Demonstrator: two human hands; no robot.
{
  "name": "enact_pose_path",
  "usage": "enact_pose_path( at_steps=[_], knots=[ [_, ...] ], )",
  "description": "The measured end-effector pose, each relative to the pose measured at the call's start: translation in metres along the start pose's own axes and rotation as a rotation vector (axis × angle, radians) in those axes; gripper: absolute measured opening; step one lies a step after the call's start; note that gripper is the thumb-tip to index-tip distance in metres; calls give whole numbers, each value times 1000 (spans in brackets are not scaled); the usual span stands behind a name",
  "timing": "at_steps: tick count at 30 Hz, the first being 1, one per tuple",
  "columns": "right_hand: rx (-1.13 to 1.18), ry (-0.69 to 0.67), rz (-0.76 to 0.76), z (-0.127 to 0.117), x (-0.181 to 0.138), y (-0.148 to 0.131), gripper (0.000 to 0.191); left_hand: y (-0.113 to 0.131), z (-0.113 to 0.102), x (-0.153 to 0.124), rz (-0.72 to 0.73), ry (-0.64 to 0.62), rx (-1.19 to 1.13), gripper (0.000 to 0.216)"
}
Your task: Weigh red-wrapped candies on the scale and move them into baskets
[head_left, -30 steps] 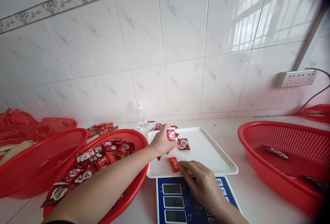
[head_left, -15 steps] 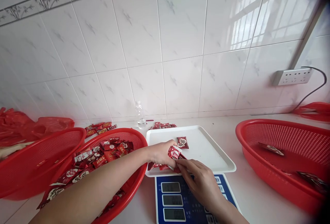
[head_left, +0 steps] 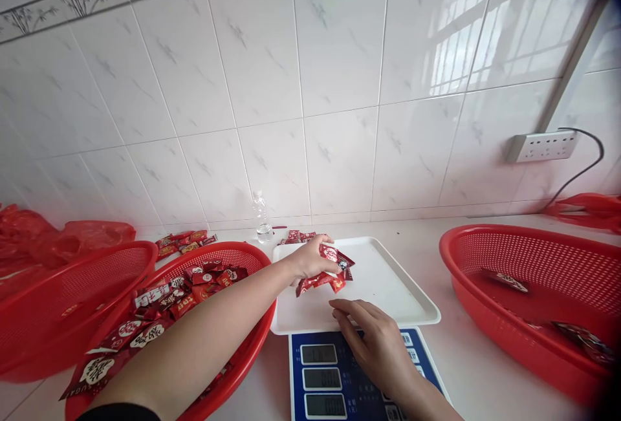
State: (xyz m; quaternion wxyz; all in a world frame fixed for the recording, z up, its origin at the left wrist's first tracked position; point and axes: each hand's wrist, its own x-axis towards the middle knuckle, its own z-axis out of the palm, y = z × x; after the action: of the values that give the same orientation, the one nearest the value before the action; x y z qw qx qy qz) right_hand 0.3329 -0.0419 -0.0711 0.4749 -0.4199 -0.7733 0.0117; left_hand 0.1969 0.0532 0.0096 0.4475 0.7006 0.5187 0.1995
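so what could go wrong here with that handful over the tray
1. The left hand grips several red packets in a loose bunch, some dangling; one might slip and land off the white tray.
2. The right hand lies at the tray's front edge over the scale; any pressure there could skew the reading.
3. The left forearm crosses the heaped red basket and could knock packets out.

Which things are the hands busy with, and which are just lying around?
Busy with:
left hand, grip shut on packets
right hand, flat at the tray's front edge
tray
scale
full basket

Lying around:
bottle
socket strip
loose packets by the wall
red bags
right basket
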Motion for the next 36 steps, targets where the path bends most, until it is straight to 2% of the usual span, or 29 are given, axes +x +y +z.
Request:
enact_pose_path(
  at_steps=[4,9,14,18,21,24,28,31,33,36],
  knots=[
    [23,8,-4,1,0,1,21,10,15,17,-102,-107,166,86],
    [24,-8,-3,2,0,2,19,11,25,28,-136,-165,396,63],
    [7,-16,-9,1,0,2,22,-1,24,26,13,-51,323,53],
    [2,-2,-32,2,-2,5,22,-9,6,11,108,111,223,43],
    [-5,28,-74,5,-4,10,20,-11,-25,-11,188,262,134,38],
    [-24,52,-110,7,-5,15,21,-17,-72,-43,170,414,63,35],
    [-51,60,-116,9,-7,19,24,-44,-151,-93,-8,710,199,32],
    [-87,52,-122,10,-9,21,26,-83,-208,-129,-149,973,513,35],
    [-106,55,-135,12,-10,23,26,-111,-236,-149,-305,1025,710,37],
    [-114,64,-145,14,-11,25,25,-148,-261,-173,-513,992,848,44]
  ],
)
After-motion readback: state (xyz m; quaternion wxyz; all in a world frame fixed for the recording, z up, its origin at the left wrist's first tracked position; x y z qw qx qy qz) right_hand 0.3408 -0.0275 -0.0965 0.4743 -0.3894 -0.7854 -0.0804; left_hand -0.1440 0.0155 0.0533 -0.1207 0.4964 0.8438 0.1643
